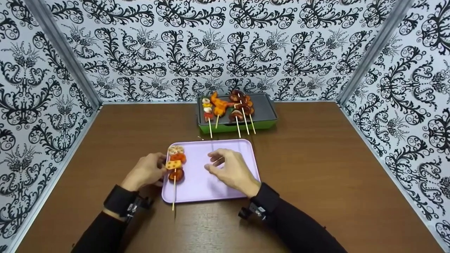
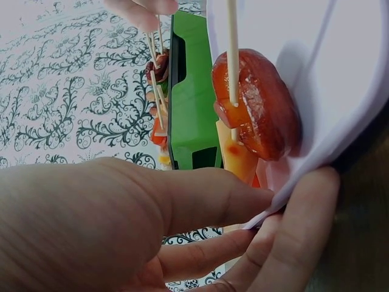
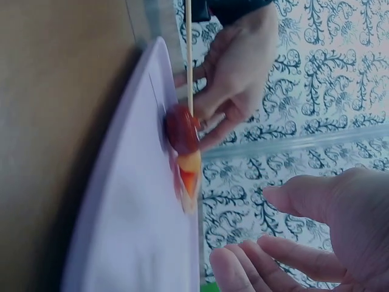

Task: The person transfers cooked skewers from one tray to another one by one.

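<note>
A pale purple tray lies on the table, and along its left side is a food skewer with a brown glazed piece, a yellow spotted piece, an orange piece and a pale slice. The skewer's bare stick reaches past the tray's front rim. My left hand pinches the tray's left rim; the left wrist view has the thumb on top and fingers beneath, close to the brown glazed piece. Over the right half of the tray hovers my right hand, fingers loosely bent and apart, holding nothing.
Behind the tray stands a small grill with a grey top and green base. Several skewers lie on it, sticks poking over its front edge. Patterned walls enclose the wooden table at the back and sides.
</note>
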A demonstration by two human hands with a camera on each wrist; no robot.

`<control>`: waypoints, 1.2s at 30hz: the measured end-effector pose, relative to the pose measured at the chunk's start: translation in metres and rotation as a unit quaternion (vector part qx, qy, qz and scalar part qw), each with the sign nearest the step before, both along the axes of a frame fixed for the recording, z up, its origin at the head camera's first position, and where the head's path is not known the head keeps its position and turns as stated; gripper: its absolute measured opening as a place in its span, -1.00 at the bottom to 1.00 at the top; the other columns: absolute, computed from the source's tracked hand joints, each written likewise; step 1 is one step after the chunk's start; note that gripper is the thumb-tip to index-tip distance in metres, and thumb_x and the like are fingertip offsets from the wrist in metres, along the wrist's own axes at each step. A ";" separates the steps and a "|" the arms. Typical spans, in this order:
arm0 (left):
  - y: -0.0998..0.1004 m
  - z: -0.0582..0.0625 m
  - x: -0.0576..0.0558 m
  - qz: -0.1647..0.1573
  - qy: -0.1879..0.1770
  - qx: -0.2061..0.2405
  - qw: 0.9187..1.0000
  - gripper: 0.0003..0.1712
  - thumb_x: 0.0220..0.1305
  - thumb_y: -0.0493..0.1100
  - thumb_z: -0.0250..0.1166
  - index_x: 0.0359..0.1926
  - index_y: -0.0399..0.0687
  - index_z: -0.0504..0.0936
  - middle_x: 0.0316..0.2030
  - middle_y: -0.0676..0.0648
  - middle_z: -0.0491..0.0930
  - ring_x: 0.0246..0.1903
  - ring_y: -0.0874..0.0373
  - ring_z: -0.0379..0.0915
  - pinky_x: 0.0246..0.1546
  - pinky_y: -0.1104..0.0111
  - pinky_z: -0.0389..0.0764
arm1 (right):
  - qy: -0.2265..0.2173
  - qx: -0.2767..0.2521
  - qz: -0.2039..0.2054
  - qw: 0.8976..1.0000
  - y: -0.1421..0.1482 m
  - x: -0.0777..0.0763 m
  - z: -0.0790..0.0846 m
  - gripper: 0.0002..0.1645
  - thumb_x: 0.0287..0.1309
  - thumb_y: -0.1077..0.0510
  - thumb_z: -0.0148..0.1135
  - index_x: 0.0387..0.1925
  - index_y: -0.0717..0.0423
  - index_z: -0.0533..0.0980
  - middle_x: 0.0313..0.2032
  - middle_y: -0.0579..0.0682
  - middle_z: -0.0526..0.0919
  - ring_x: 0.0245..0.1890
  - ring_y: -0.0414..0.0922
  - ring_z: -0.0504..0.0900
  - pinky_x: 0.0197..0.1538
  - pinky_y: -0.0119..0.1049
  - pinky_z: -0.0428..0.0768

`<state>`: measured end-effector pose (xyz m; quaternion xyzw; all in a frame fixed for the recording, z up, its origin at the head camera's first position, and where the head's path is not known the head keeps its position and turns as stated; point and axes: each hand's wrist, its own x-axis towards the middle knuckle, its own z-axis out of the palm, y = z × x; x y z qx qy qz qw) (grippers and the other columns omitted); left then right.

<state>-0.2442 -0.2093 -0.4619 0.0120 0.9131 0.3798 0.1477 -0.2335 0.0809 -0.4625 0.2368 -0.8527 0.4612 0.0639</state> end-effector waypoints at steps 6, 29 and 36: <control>0.000 -0.002 0.001 0.003 0.011 0.006 1.000 -0.46 0.32 -0.36 0.27 0.31 -0.32 0.44 -0.13 -0.26 0.56 -0.30 -0.01 0.63 -0.46 0.23 0.76 | 0.038 0.001 -0.019 0.999 0.014 -0.007 0.003 -0.59 0.13 0.08 0.50 -0.01 0.14 0.66 -0.19 0.09 0.74 -0.29 -0.10 0.74 -0.19 -0.13 0.76; 0.002 -0.001 0.002 0.011 0.017 0.023 1.000 -0.47 0.30 -0.39 0.24 0.30 -0.32 0.46 -0.13 -0.29 0.58 -0.30 -0.04 0.64 -0.48 0.24 0.76 | 0.148 0.045 -0.126 0.980 0.060 -0.046 0.045 -0.64 0.13 0.09 0.49 -0.04 0.12 0.69 -0.22 0.01 0.73 -0.35 -0.12 0.71 -0.18 -0.26 0.64; 0.000 -0.002 0.004 0.002 0.029 0.013 0.999 -0.49 0.30 -0.38 0.18 0.28 -0.34 0.46 -0.12 -0.26 0.61 -0.30 -0.02 0.65 -0.50 0.23 0.76 | 0.141 0.051 -0.137 0.979 0.072 -0.060 0.048 -0.61 0.15 0.07 0.48 -0.02 0.14 0.68 -0.20 0.03 0.71 -0.36 -0.11 0.71 -0.22 -0.23 0.64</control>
